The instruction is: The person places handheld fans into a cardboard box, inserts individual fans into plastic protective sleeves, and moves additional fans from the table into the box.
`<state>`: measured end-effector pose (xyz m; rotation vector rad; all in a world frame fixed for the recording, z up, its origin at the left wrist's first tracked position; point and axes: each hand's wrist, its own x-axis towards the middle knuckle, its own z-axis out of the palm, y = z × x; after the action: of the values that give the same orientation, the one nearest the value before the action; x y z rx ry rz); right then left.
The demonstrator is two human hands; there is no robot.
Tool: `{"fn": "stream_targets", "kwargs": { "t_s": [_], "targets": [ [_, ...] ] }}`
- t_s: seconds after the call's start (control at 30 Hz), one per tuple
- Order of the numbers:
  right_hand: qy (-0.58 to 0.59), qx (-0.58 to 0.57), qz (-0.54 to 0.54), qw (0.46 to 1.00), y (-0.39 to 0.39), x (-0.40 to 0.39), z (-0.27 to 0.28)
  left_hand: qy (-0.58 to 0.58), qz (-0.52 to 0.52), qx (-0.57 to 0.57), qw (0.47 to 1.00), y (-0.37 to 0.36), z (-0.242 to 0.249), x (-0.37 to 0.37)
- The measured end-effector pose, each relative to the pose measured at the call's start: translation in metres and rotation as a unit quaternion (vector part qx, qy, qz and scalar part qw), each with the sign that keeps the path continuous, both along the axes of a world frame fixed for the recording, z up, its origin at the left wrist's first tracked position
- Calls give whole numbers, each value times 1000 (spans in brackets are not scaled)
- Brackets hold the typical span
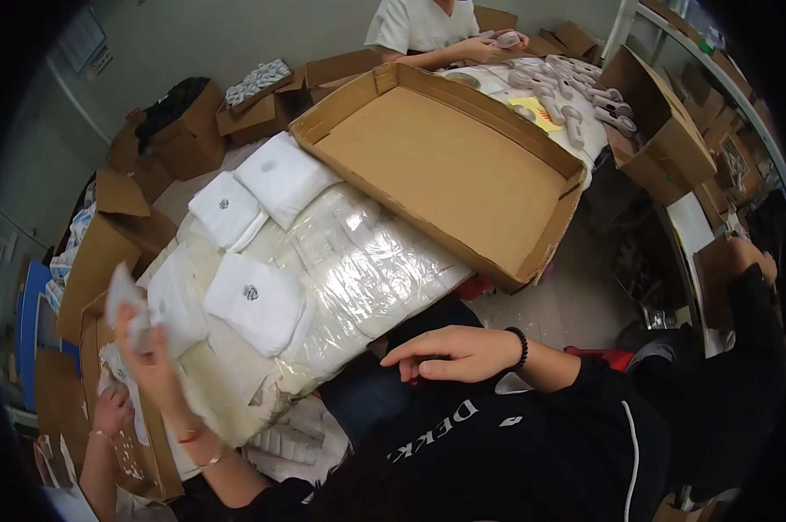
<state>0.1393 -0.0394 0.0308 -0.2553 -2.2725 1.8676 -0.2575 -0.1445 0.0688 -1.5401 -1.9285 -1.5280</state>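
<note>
My left hand (154,361) is raised at the left edge of the table, its fingers closed around a pale white object (125,291) smeared by motion; its kind cannot be made out. Beside it lie stacks of flat white pouches: one stack (175,300) nearest the hand, and others with a dark printed mark, one (255,303) in front and one (226,209) farther back. My right hand (458,352) hovers in front of my body, fingers stretched out, with nothing in it. Below and ahead of it is the table's clear plastic cover (384,270).
A large shallow cardboard tray (445,165) rests across the table. Behind it, a person (428,35) handles a small device near several pale handheld devices (573,126). Another person's hand (114,409) is at a cardboard box (154,435) on the left. More boxes (663,122) stand around.
</note>
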Motion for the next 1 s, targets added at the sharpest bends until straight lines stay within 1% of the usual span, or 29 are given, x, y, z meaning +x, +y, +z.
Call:
{"fn": "stream_targets", "kwargs": {
  "t_s": [0.07,0.1,0.17,0.2,0.23,0.27,0.3,0.33,0.37,0.4,0.43,0.47,0.5,0.53,0.57,0.6,0.63,0.67,0.73,0.77,0.83,0.9,0.97,1.0],
  "targets": [
    [11,1,-36,999,3,13,3,2,92,14,996,-8,13,-45],
    [12,3,-41,999,4,20,7,3,87,16,996,-14,8,-67],
    [96,34,-74,992,14,38,18,-17,153,-19,988,-22,-11,-98],
    [119,17,-96,988,21,53,20,-18,148,-16,989,-24,-21,-92],
    [137,22,-146,980,27,68,27,-78,120,-21,989,-23,-30,-77],
    [153,-16,-210,965,35,84,32,-139,90,-28,986,-20,-38,-62],
    [148,80,-310,936,50,106,29,-140,84,-28,986,-15,-41,-40],
    [148,108,-401,898,65,120,38,-123,54,-45,990,-11,-45,-12],
    [136,130,-500,845,87,137,39,-106,24,-61,992,-6,-49,15],
    [136,154,-560,803,113,155,40,-109,25,-59,992,-1,-52,37],
    [143,122,-615,766,142,179,33,-89,9,-71,993,5,-56,57],
    [120,163,-655,728,175,202,23,-69,-4,-83,994,10,-59,79],
    [89,209,-675,702,211,228,8,-72,1,-81,994,16,-58,103],
    [52,265,-678,684,248,255,-8,-47,-12,-110,993,24,-53,128],
    [54,266,-673,689,277,269,-16,-22,-25,-140,990,29,-51,149],
    [-27,360,-674,644,303,279,-21,-23,-19,-137,990,34,-53,167],
    [-107,448,-666,588,325,284,-24,-5,-49,-142,989,38,-55,182],
    [-105,447,-663,592,347,286,-29,13,-80,-149,985,41,-56,194],
    [-248,452,-666,539,376,283,-29,-2,-91,-161,983,45,-65,211],
    [-247,453,-663,543,388,282,-29,-18,-107,-172,979,46,-68,217],
    [-371,280,-669,580,400,266,-16,-26,-107,-179,978,46,-69,223],
    [-382,270,-666,581,415,261,-22,-27,-107,-185,977,46,-68,224],
    [-436,278,-678,523,411,246,-19,-27,-96,-188,977,46,-66,226],
    [-435,277,-679,523,415,249,-22,-28,-88,-188,978,48,-66,226]
  ]
}}
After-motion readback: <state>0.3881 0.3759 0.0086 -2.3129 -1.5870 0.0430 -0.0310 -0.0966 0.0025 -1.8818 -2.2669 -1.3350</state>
